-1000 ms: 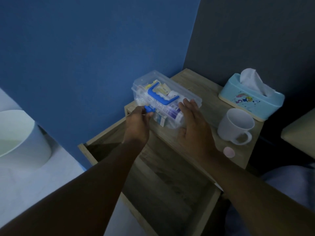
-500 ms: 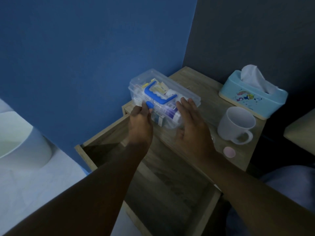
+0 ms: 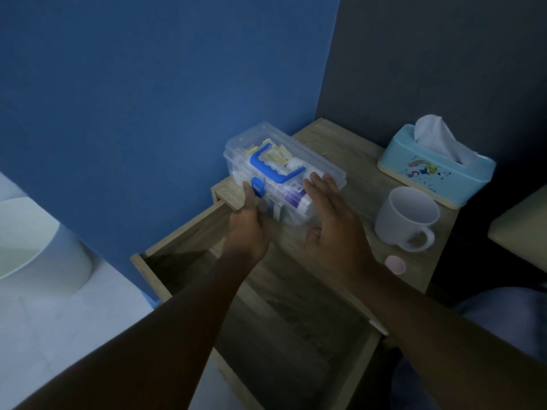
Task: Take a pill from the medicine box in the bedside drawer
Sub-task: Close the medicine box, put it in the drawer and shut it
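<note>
A clear plastic medicine box (image 3: 310, 161) with a blue handle and a blue front latch (image 3: 258, 186) stands on the bedside table's top, lid closed, packed with small medicine packets and a tube. My left hand (image 3: 247, 229) is at its front left, fingertips on the latch. My right hand (image 3: 333, 223) lies flat against the box's front right side, fingers spread. Below both hands the wooden drawer (image 3: 154, 270) is pulled out; its dark inside shows nothing.
A white mug (image 3: 405, 217) stands right of my right hand, with a small pink round lid (image 3: 395, 264) in front of it. A light-blue tissue box (image 3: 435, 170) sits at the back right. Blue wall rises behind; a white bin (image 3: 38, 244) stands at left.
The blue latch has flipped from lying forward to standing upright on the box's front. My left fingers shifted on it. My right hand stays against the box. The view moved slightly.
</note>
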`<state>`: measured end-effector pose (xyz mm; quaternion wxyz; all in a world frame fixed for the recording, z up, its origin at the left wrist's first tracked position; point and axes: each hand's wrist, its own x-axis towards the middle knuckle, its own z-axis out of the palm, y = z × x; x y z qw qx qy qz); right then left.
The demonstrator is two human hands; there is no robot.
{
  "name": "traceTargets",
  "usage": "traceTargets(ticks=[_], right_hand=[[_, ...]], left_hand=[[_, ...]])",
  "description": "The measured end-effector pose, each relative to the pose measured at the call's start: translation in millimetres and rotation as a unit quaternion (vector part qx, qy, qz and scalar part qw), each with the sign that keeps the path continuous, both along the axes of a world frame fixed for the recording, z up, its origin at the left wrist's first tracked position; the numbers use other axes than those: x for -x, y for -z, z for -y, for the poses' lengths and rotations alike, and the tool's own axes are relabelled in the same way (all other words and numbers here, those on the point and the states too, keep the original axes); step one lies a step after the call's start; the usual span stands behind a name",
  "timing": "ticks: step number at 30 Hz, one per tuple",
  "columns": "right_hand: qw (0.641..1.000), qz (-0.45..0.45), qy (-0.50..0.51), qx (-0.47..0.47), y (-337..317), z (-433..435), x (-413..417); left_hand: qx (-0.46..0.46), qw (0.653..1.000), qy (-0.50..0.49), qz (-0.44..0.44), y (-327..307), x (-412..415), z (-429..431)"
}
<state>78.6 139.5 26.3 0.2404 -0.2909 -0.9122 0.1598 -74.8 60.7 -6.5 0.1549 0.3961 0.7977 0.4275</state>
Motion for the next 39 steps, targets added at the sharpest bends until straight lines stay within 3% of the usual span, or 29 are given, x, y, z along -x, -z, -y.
traceTargets(ticks=[5,9,16,19,22,30,39], right_hand=[[0.999,-0.033,0.015,0.025,-1.4,5.0,3.2],[0.987,-0.103,0.086,0.088,-7.2,12.5,21.5],[0.935,-0.164,0.225,0.22,-8.7,8.3,46.5],[0.909,-0.19,0.255,0.271,-4.6,6.2,49.3],[0.893,-0.219,0.255,0.298,1.0,5.9,50.3],[0.84,-0.26,0.262,0.397,-17.5,1.8,41.7],[0.835,-0.279,0.227,0.417,-43.1,53.3,7.1]], left_hand=[[-0.04,0.997,-0.043,0.043,-14.0,10.3,5.4],[-0.066,0.995,-0.07,-0.011,-39.3,35.9,-3.2],[-0.007,0.995,-0.043,-0.093,-72.0,73.7,-45.4],[0.059,0.995,-0.047,-0.058,-77.9,86.0,-65.6],[0.105,0.993,-0.045,-0.011,-73.5,95.5,-74.4],[0.075,0.994,-0.083,-0.018,-67.2,101.0,-56.8],[0.034,0.995,-0.095,-0.027,-95.8,82.7,-5.3]])
